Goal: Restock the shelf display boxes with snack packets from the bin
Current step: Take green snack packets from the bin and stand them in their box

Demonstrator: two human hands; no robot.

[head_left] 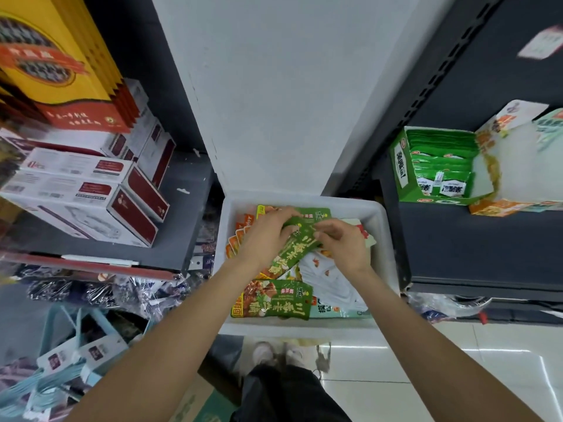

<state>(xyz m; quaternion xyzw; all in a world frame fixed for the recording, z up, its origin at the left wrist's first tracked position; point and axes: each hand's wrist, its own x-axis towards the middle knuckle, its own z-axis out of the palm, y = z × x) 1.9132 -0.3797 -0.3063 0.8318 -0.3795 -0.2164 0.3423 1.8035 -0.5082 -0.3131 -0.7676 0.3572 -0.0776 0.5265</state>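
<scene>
— Both forearms run up from me into the white bin (377, 214); what's held?

— Left hand (268, 236) and right hand (344, 242) pinch one green packet (292, 249). I'd square it, then lift toward the green display box (399, 166) — one more green packet (274, 300) lies loose.

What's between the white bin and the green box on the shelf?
In the head view, only bare dark shelf lies between the bin and the green box; nothing stands there.
</scene>
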